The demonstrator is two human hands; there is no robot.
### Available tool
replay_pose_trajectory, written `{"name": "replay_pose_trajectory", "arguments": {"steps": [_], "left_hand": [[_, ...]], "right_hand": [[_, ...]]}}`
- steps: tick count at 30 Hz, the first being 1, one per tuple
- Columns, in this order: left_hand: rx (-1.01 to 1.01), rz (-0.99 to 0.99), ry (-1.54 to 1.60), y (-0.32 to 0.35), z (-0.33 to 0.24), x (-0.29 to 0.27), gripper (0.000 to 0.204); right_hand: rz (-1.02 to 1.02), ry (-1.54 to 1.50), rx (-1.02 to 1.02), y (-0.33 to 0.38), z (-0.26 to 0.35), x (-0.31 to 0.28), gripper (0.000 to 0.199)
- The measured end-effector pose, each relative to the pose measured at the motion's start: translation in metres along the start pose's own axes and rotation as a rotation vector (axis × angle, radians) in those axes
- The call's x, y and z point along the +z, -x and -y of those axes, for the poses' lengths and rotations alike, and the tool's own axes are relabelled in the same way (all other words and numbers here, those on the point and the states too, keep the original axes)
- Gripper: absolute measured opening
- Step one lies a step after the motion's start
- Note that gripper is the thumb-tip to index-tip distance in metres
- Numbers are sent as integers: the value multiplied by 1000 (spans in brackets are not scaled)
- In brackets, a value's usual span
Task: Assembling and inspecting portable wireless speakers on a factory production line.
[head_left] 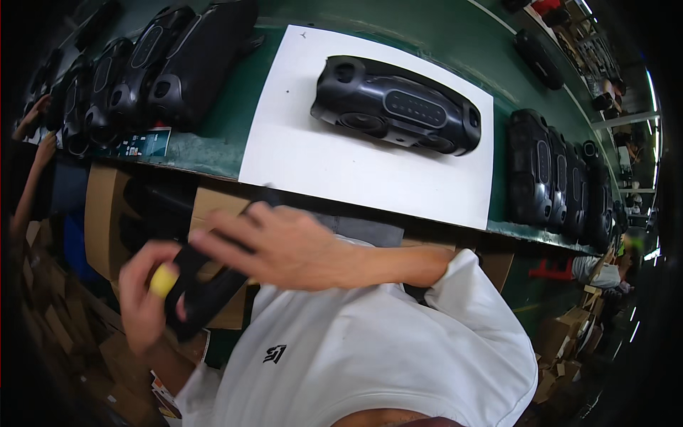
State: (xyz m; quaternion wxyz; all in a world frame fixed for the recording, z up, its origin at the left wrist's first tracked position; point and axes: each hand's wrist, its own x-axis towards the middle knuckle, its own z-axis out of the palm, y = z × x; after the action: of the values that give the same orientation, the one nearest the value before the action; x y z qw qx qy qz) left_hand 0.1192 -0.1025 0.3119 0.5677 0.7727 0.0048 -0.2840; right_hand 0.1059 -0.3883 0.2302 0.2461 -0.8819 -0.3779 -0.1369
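Low at the left, in front of the bench edge, a long black part [213, 299] is held at a slant; motion blur hides what kind it is. My left hand [142, 299] is closed around its lower end, with a yellow cover [163, 280] on one digit. Across the part's upper stretch lies my right hand [292, 249], its blurred fingers bent over it. A black portable speaker [405, 103] with an oval button panel rests on a white sheet [313, 167] beyond my hands, touched by neither.
Several black speakers [178, 78] stand in a row on the green bench [206, 153] at left, and more black speakers [530, 167] at right. Below the bench edge is an open cardboard box [107, 220]. Another person's hands [43, 132] show at far left.
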Motion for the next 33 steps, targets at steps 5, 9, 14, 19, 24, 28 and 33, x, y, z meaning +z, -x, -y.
{"name": "replay_pose_trajectory", "arguments": {"steps": [5,9,14,19,24,28,33], "left_hand": [[686,174,-628,-101,-44,84,71],[681,332,-803,-136,-49,141,97],[615,440,-803,-159,-75,173,92],[689,372,-772,-173,-105,186,84],[841,266,-720,-205,-124,194,89],[798,268,-820,-229,-140,203,90],[913,240,-797,-246,-119,202,81]], "right_hand": [[-103,59,565,84,-5,-61,100],[-124,195,766,134,-12,-82,108],[-167,136,910,145,-30,-112,111],[-201,210,818,154,-59,-128,109],[-240,240,841,139,-98,-150,104],[-249,365,827,136,-124,-156,103],[-173,366,748,126,-138,-156,94]]}}
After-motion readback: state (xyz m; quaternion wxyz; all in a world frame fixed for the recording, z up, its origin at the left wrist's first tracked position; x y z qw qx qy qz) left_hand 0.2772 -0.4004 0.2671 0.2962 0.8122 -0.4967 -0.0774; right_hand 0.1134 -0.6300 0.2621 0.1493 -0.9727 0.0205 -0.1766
